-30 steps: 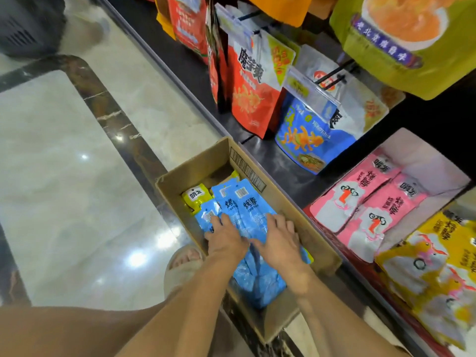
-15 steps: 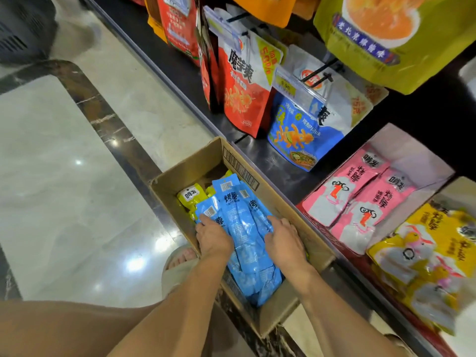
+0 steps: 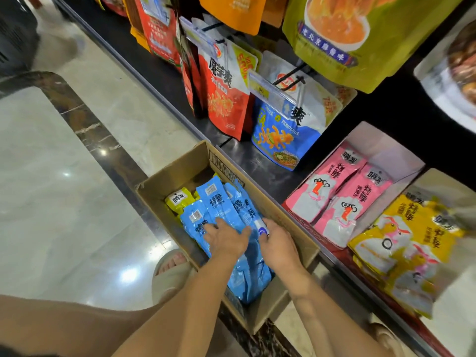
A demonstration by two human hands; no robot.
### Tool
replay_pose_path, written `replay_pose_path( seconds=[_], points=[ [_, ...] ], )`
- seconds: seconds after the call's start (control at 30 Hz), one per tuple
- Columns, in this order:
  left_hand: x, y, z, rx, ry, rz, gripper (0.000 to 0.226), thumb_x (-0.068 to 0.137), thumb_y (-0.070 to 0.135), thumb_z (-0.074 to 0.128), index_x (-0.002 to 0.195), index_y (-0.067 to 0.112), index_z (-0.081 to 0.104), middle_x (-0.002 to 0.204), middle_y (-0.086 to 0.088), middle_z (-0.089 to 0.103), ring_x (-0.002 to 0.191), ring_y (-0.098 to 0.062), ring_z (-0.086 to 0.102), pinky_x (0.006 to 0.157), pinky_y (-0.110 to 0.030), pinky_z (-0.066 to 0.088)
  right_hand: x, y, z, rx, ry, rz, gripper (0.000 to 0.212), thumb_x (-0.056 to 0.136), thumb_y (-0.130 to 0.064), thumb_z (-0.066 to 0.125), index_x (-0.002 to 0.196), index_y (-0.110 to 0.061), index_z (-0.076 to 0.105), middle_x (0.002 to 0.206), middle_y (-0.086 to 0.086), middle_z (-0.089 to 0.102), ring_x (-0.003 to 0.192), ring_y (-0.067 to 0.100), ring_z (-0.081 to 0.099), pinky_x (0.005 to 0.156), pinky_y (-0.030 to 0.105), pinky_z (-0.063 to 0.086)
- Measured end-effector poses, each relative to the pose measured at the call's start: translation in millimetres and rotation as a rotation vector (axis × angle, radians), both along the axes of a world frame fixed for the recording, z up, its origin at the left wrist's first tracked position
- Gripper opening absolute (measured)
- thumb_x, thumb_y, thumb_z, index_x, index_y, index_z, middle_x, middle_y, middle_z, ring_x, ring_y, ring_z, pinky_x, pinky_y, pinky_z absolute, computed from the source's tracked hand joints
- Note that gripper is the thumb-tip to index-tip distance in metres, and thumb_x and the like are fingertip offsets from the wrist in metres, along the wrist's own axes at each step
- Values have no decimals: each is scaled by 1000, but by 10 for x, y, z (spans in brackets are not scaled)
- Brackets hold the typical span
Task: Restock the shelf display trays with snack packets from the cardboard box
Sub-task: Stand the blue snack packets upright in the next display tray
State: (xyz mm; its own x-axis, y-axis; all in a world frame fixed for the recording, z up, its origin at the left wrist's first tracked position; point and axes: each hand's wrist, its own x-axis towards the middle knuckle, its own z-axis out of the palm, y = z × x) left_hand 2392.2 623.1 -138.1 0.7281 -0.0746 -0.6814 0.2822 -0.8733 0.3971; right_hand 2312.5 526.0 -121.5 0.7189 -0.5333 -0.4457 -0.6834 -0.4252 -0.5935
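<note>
An open cardboard box [image 3: 180, 166] stands on the floor against the shelf base. It holds a bundle of long blue snack packets [image 3: 219, 199] and a few yellow packets [image 3: 180, 199] at its far end. My left hand [image 3: 226, 239] lies on top of the blue bundle with its fingers spread. My right hand [image 3: 278, 244] grips the bundle's right side, thumb on top and fingers tucked down beside it. On the low shelf to the right, a display tray [image 3: 381, 143] holds pink packets [image 3: 334, 194]. Beside it lies a tray of yellow packets [image 3: 401, 243].
Large snack bags hang on pegs above the box, among them a red-and-white bag [image 3: 226, 94] and a blue one [image 3: 280, 135]. My sandalled foot [image 3: 170, 271] rests just left of the box. Glossy marble floor [image 3: 64, 189] stretches to the left.
Both hands have drawn the blue packets together into a tighter bundle. My left hand slid further onto its top and my right moved to its side. The camera has come closer.
</note>
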Motion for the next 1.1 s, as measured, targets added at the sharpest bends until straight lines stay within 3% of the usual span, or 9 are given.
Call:
replay_pose_path(
  seconds=[0.2, 0.5, 0.6, 0.7, 0.77, 0.87, 0.93, 1.0, 1.1],
  points=[
    [36, -196, -100, 116, 16, -27, 128, 72, 72, 70, 155, 4, 0, 152, -18, 12, 141, -37, 15, 107, -46, 39, -54, -84, 108, 45, -91, -71, 27, 100, -16, 52, 124, -25, 62, 106, -6, 68, 91, 16, 60, 77, 29, 47],
    [108, -208, -93, -36, -6, 247, 42, 96, 18, 57, 131, -3, 43, 137, -24, 47, 121, -43, 52, 97, -45, 47, -234, -298, 363, 215, -266, -243, 26, 97, -12, 56, 115, -27, 65, 96, -4, 70, 76, 6, 62, 59, 12, 46],
    [90, -77, 58, -164, 14, 386, 39, 96, 10, 52, 132, -6, 48, 121, -26, 61, 110, -43, 61, 85, -48, 50, -360, -387, 555, 305, -342, -374, 27, 94, -3, 56, 106, -24, 67, 95, 1, 75, 78, 18, 70, 65, 25, 55],
    [6, 4, 309, -288, 18, 498, 42, 96, 11, 52, 133, -9, 47, 92, -21, 57, 74, -36, 54, 75, -43, 43, -545, -470, 731, 445, -440, -521, 31, 92, 5, 54, 104, -19, 69, 90, -2, 78, 76, 16, 73, 68, 35, 58],
    [-79, 47, 498, -378, 54, 528, 45, 98, 14, 54, 138, -5, 43, 106, -20, 54, 79, -31, 45, 78, -39, 37, -674, -519, 831, 523, -487, -601, 32, 92, 5, 53, 106, -18, 70, 93, 3, 79, 79, 23, 75, 70, 41, 59],
    [-196, 90, 759, -497, 73, 463, 51, 96, 22, 59, 141, 5, 42, 141, -14, 45, 114, -34, 49, 86, -42, 40, -844, -589, 950, 577, -549, -676, 31, 93, 4, 53, 109, -15, 70, 93, 8, 79, 76, 24, 75, 64, 37, 59],
    [-285, 111, 932, -576, 113, 426, 41, 97, 23, 61, 134, 10, 47, 125, -6, 48, 107, -30, 50, 85, -39, 42, -941, -611, 1034, 647, -581, -715, 25, 95, 1, 54, 108, -14, 69, 85, 5, 78, 69, 22, 74, 59, 32, 57],
    [-408, 125, 1153, -606, 125, 319, 5, 97, 15, 61, 98, 12, 57, 97, -4, 57, 86, -25, 54, 67, -30, 45, -1028, -618, 1103, 682, -599, -729, 19, 96, -3, 59, 107, -14, 69, 82, 4, 78, 68, 22, 75, 63, 34, 57],
    [-575, 95, 1349, -683, 124, 89, 11, 87, 15, 69, 96, 19, 63, 90, -3, 74, 78, -18, 66, 63, -28, 55, -1141, -630, 1222, 683, -642, -749, 18, 95, -6, 64, 109, -14, 70, 85, 4, 79, 72, 23, 75, 70, 40, 59]
  ],
)
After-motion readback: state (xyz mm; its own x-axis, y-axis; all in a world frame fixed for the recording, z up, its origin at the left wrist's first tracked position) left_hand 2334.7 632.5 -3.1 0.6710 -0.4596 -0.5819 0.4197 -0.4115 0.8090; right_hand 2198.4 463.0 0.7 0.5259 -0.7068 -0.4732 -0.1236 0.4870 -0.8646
